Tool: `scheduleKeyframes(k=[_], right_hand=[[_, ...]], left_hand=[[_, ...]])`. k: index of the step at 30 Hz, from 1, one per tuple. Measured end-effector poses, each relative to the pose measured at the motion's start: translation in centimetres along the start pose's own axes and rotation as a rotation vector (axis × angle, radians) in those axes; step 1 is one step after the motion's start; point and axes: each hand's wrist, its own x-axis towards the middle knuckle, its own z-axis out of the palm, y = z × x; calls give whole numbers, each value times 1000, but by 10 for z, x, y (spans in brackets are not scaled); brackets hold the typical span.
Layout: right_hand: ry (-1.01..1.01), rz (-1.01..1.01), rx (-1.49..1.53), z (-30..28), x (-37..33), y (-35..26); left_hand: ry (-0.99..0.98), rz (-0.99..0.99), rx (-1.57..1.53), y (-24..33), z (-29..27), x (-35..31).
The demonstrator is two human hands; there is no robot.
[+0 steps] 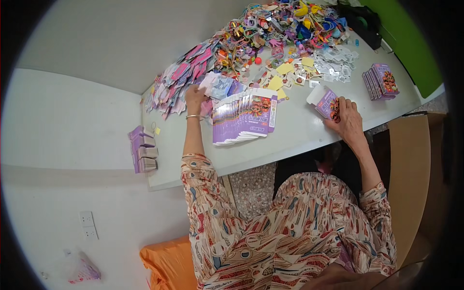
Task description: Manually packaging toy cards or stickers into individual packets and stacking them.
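Purple carton (326, 104) sat right of centre in the frame, on the pale table (297, 128) with its white end flap open toward the upper left. The right hand (350, 122) was clamped on its lower end, thumb on the near side and fingers over the printed face. It looked like thin printed card, so my guess was light, fairly stiff along the folds, easy to crush in the middle and a bit slick. Best hold seemed to be the side edges at the closed end, leaving the flap alone.

Mid-frame was a fanned stack of flat cartons (238, 121), which looked ready to slide if bumped. Just past its upper left corner, the left hand (194, 100) had its fingers at a pale packet (209, 81); couldn't tell if they were pinched together on it or only touching.

For room, the table's front edge ran close below both cartons and stack, so not much slack there. Best bare patch was between the stack and the right hand, plus a strip toward the stacked boxes (385, 81) at the right. Farther up it got cramped: yellow slips (276, 83), then a big trinket heap (270, 31) along the top, with a green panel (411, 43) closing off the upper right.
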Motion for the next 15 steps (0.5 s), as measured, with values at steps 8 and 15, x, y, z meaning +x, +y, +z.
scheduleKeyframes(k=[8, 15], right_hand=[[26, 18, -9, 1, 0, 9], [30, -7, -19, -6, -1, -6]], left_hand=[[487, 233, 749, 89, 31, 7], [384, 181, 901, 35, -3, 53]])
